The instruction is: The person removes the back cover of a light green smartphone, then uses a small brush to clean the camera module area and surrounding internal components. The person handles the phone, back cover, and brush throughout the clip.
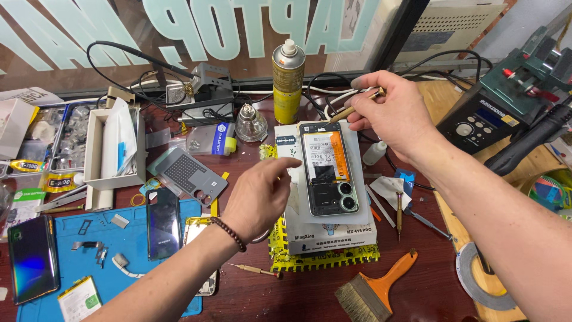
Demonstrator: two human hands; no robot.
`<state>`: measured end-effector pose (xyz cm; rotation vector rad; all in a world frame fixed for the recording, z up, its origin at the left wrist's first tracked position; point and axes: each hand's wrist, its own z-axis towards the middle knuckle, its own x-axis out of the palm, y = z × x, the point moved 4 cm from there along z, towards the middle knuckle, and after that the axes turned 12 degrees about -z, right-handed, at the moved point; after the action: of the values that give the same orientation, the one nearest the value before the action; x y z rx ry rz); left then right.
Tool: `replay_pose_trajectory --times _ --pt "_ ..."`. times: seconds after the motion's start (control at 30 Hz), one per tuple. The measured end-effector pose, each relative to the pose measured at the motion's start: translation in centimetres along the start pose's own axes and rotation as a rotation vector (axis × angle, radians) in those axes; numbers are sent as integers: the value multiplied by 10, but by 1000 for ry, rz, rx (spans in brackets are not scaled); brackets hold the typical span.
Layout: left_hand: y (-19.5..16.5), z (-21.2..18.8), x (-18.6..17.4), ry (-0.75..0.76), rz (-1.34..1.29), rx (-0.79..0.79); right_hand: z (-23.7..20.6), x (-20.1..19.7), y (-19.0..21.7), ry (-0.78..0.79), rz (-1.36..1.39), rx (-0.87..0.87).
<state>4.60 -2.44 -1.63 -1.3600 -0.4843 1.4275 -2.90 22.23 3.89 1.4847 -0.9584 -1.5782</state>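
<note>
Opened phone (328, 173) found lying face down on a white box (333, 229) at centre of the tabletop (429, 286); back cover already off, battery and twin camera lenses exposed; judged partway through disassembly, with internals apparently still seated.

Right hand (396, 113) at 1 o'clock from the phone, closed around a brass-handled screwdriver (356, 105), tip directed toward the phone's upper edge; contact with a screw not discernible.

Left hand (259, 194) at 9 o'clock from the phone, loosely curled, index finger extended toward the phone's left edge; holding nothing that can be seen; touching or just short of the frame, cannot tell.

Grey perforated back panel (187, 174) set aside further out at 9 o'clock; dark phone (163, 223) lying on the blue mat (125, 250) at 8 o'clock; orange-handled brush (372, 289) at 5 o'clock; spare small screwdriver (257, 271) at 7 o'clock; yellow spray can (288, 80) at 12 o'clock; soldering station (476, 125) at 2 o'clock.

Remaining, as judged: screws, battery and boards still in the frame.
</note>
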Motion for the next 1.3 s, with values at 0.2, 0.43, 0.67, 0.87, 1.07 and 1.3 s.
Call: replay_pose_trajectory --times 0.2,0.43,0.67,0.87,1.07,1.3 --pt "-18 -5 6 247 249 123 -3 8 8 13 -1 16" --pt "-7 -10 11 204 219 84 -3 9 12 19 -25 29" --pt "24 22 22 -56 -420 -346 4 16 11 4 -37 -40" --pt "59 77 30 -244 -740 -627 11 28 15 -18 -195 -145" --pt "83 94 37 -248 -867 -772 17 36 18 6 -227 -177" --pt "71 115 26 -214 -568 -736 21 21 16 -61 -215 -142"
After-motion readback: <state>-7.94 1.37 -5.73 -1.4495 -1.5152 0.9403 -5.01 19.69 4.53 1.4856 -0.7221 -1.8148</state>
